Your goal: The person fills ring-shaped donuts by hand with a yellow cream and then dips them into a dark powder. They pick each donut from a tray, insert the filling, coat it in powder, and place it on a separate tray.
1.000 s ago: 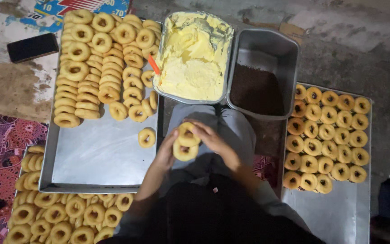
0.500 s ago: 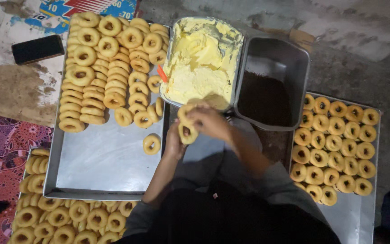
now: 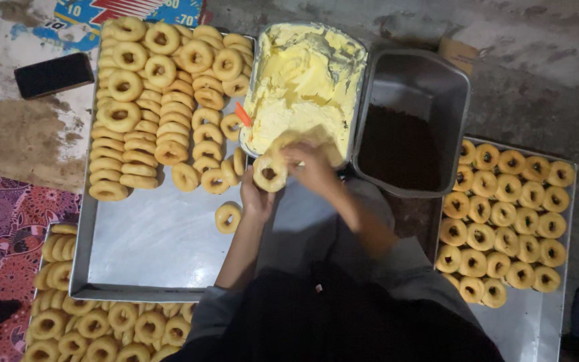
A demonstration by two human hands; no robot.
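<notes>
While the left hand grips a ring-shaped pastry from below, fingers curled around its lower edge, the right hand sits on the pastry's right side, fingers closed on it. Pastry is held in the air at the near edge of the cream tub, upright-ish, hole facing the camera. Can't tell if the right hand also holds a tool; that part is blurred.

Cream tub: metal, rectangular, full of pale yellow cream, surface scraped and uneven. Orange spatula handle sticks out at its left rim.

Right of it, touching side by side: dark metal tub with dark brown powder covering the bottom, walls mostly bare.

Left: big steel tray, far half stacked with plain rings in rows, some flat, some on edge. Near half bare metal. One single ring lies flat alone, just beside the left wrist.

Right: second steel tray with flat rings in neat rows, well apart from the hands.

Bottom left: another tray of rings, partly under the big tray's near edge.

Black phone lies on the floor left of the big tray, far corner. Patterned purple cloth on the floor at left. Person's lap in dark and grey clothing fills the bottom centre.
</notes>
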